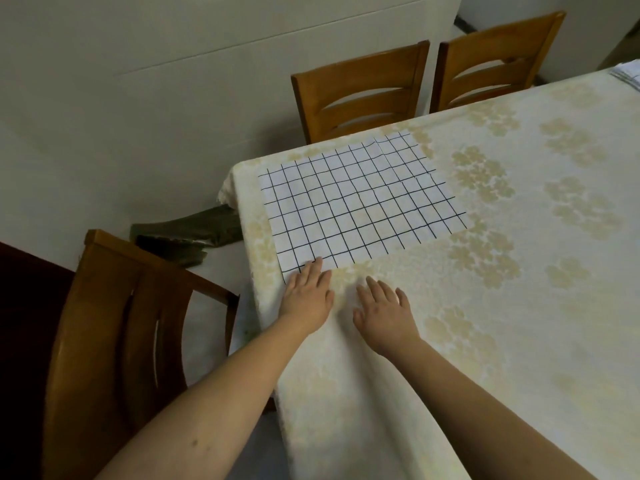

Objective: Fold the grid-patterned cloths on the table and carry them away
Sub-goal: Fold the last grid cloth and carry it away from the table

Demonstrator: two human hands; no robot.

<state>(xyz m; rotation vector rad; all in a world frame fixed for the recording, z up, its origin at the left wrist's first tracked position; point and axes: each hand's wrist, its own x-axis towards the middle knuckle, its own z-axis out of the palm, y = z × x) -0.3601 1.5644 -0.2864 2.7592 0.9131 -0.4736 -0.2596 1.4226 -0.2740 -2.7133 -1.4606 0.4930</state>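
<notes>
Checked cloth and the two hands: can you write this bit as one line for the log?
white black-grid cloth: flat, unfolded | left hand: open, fingers touching near edge | right hand: open, on floral tablecloth

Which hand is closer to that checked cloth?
Left. The left hand has fingertips on the grid-patterned cloth's near corner; the right hand lies flat on the tablecloth, short of it.

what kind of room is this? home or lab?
Most likely a home dining area. A long table is covered with a cream floral tablecloth, wooden slat-back chairs are pushed up to it, and the walls are plain. A grid-patterned cloth lies flat on it; no lab gear shows.
</notes>
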